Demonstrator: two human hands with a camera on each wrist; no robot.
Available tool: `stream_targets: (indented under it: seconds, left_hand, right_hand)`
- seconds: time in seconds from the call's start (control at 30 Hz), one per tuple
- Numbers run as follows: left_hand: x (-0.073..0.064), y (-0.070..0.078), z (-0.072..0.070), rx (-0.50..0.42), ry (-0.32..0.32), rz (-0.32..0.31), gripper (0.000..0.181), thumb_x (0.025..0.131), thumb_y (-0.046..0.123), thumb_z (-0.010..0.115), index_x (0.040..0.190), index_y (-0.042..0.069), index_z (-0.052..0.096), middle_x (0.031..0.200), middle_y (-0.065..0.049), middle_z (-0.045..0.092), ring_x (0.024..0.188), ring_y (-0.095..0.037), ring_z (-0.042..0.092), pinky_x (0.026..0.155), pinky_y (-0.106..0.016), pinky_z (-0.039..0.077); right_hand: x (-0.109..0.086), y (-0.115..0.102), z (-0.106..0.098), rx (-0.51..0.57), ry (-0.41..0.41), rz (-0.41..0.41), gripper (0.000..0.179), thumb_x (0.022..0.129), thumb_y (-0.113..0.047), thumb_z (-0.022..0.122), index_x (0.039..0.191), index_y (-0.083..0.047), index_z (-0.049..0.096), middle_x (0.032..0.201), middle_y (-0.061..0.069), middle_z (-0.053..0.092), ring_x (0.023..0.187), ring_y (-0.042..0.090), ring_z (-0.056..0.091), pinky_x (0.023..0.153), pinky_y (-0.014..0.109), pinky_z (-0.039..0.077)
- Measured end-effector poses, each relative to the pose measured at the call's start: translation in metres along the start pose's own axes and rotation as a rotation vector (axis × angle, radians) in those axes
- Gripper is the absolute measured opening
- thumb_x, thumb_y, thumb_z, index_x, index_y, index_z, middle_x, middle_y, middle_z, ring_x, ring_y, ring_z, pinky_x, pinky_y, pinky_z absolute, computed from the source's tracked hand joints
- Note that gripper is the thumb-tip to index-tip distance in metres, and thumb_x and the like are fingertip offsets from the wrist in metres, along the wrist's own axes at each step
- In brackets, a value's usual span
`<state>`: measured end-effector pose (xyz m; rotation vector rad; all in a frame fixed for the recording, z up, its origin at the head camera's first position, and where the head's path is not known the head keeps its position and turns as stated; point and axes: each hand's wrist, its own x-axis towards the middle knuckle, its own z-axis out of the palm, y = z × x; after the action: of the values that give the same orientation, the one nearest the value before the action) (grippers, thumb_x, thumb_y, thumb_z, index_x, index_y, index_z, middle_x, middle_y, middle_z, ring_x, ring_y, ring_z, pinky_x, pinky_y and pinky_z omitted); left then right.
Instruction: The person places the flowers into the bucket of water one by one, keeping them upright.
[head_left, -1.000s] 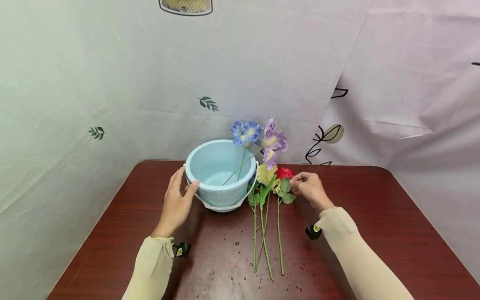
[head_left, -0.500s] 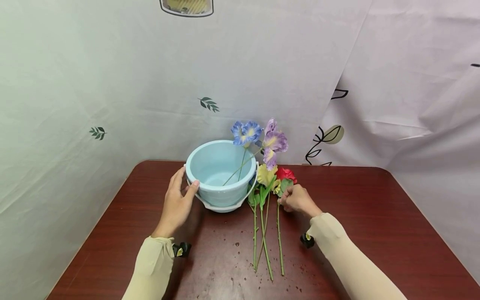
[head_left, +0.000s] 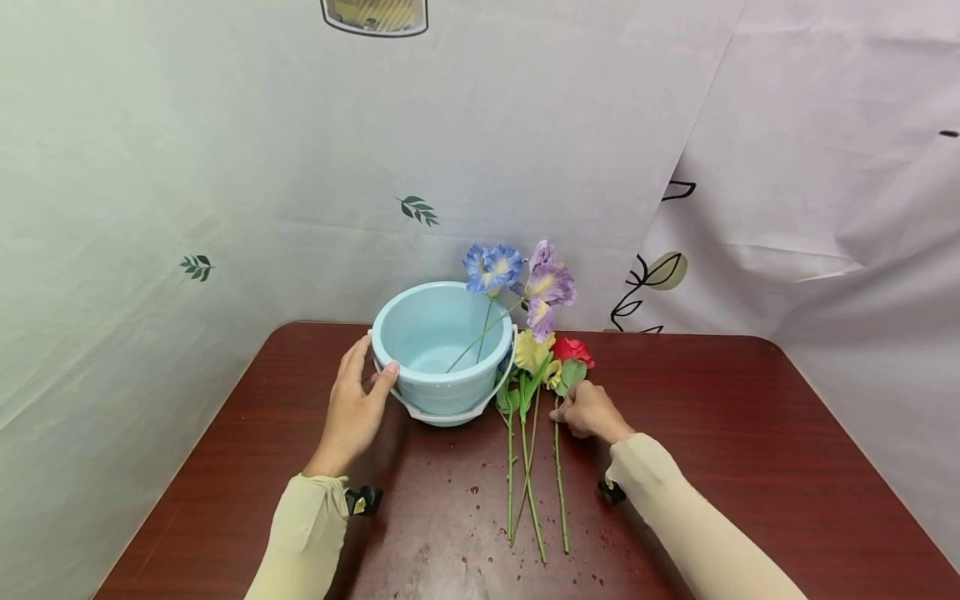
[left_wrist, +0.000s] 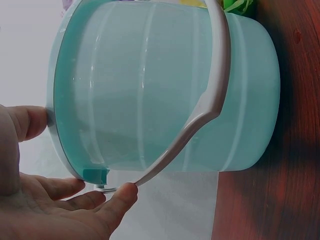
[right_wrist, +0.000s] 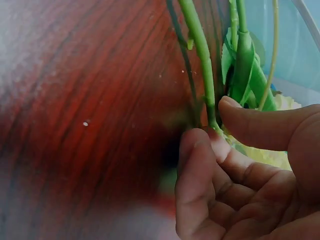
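A light blue bucket stands on the table, and my left hand holds its left side. In the left wrist view the thumb touches the bucket's rim and the fingers lie by the handle joint. My right hand has thumb and forefinger around the stem of a red rose, just below its leaves. The rose lies on the table with its stem toward me. A blue flower and a purple flower lean out of the bucket.
Beside the bucket's right side lie more flowers, including a yellow flower, with green stems pointing toward me. Water drops dot the dark red table. A patterned white cloth hangs behind.
My right hand has moved from the rose's leaves down and left to its stem, where thumb and forefinger now close around it. My left hand and the bucket stay put.
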<state>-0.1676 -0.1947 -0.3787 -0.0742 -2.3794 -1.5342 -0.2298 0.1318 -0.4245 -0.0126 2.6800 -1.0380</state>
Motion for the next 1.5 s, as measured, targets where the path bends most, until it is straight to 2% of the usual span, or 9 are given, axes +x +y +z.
stream_targets:
  seconds: [0.2,0.43,0.53,0.7,0.83,0.97,1.23,1.33,1.5]
  left_hand:
    - [0.001,-0.001,0.0,0.006,0.001,0.003,0.062,0.099,0.027,0.054,0.151,0.009,0.027,0.153,-0.009,0.026,0.136,-0.02,0.031,0.11,-0.04,0.04]
    - [0.0,-0.001,0.0,0.009,0.001,-0.001,0.061,0.1,0.028,0.053,0.151,0.008,0.027,0.153,-0.01,0.026,0.136,-0.02,0.032,0.11,-0.04,0.039]
    - [0.0,0.0,0.0,0.006,0.0,-0.003,0.062,0.099,0.029,0.054,0.151,0.008,0.027,0.153,-0.009,0.026,0.136,-0.02,0.031,0.11,-0.039,0.039]
    - [-0.001,-0.001,0.0,0.002,-0.002,-0.009,0.062,0.099,0.029,0.053,0.151,0.009,0.027,0.153,-0.008,0.026,0.135,-0.02,0.032,0.11,-0.039,0.039]
    - [0.0,-0.002,0.0,0.007,-0.001,-0.007,0.062,0.1,0.029,0.053,0.151,0.008,0.027,0.154,-0.009,0.026,0.136,-0.021,0.032,0.11,-0.039,0.039]
    - [0.0,-0.002,0.0,0.012,-0.001,-0.003,0.062,0.1,0.029,0.053,0.151,0.008,0.027,0.154,-0.009,0.025,0.137,-0.021,0.031,0.11,-0.04,0.039]
    - [0.0,-0.002,0.0,0.016,0.0,-0.003,0.062,0.099,0.03,0.053,0.151,0.008,0.027,0.154,-0.009,0.025,0.136,-0.022,0.032,0.11,-0.04,0.039]
    - [0.001,-0.003,0.0,0.019,0.002,-0.002,0.062,0.099,0.03,0.053,0.151,0.008,0.027,0.154,-0.009,0.025,0.136,-0.022,0.032,0.11,-0.04,0.04]
    - [0.001,-0.003,0.0,0.025,0.003,0.001,0.063,0.099,0.029,0.053,0.151,0.007,0.027,0.154,-0.009,0.025,0.137,-0.021,0.031,0.11,-0.04,0.04]
  right_hand:
    - [0.001,0.0,0.002,-0.113,0.019,0.005,0.04,0.083,-0.022,0.076,0.053,-0.011,0.052,0.045,-0.001,0.044,0.044,0.013,0.045,0.044,0.023,0.037]
    - [0.002,-0.001,0.004,-0.164,0.046,0.035,0.04,0.084,-0.02,0.074,0.052,-0.012,0.051,0.047,-0.001,0.047,0.045,0.014,0.049,0.042,0.024,0.038]
    - [0.001,-0.001,0.004,-0.153,0.053,0.043,0.04,0.085,-0.017,0.073,0.052,-0.013,0.049,0.048,-0.001,0.047,0.045,0.014,0.049,0.042,0.024,0.039]
    - [0.0,0.001,0.001,-0.001,0.06,0.044,0.043,0.084,-0.005,0.07,0.052,-0.013,0.042,0.046,-0.001,0.042,0.042,0.011,0.044,0.042,0.021,0.041]
    - [0.0,0.003,-0.002,0.086,0.085,0.035,0.041,0.081,0.002,0.069,0.052,-0.011,0.042,0.047,0.001,0.047,0.042,0.012,0.049,0.042,0.022,0.049]
    - [0.0,0.004,-0.006,0.133,0.094,0.051,0.037,0.082,0.004,0.066,0.054,-0.009,0.045,0.053,0.007,0.056,0.044,0.014,0.055,0.045,0.027,0.056]
    - [0.001,0.006,-0.017,0.227,0.122,0.063,0.022,0.084,0.004,0.061,0.063,0.001,0.057,0.069,0.012,0.064,0.045,0.015,0.058,0.048,0.031,0.058]
    - [0.001,0.007,-0.023,0.288,0.133,0.062,0.018,0.085,0.003,0.063,0.067,0.005,0.061,0.068,0.014,0.065,0.045,0.015,0.059,0.048,0.031,0.058]
    - [-0.001,0.005,-0.034,0.417,0.135,0.07,0.012,0.085,0.003,0.063,0.078,0.012,0.066,0.077,0.017,0.069,0.049,0.013,0.059,0.049,0.028,0.058]
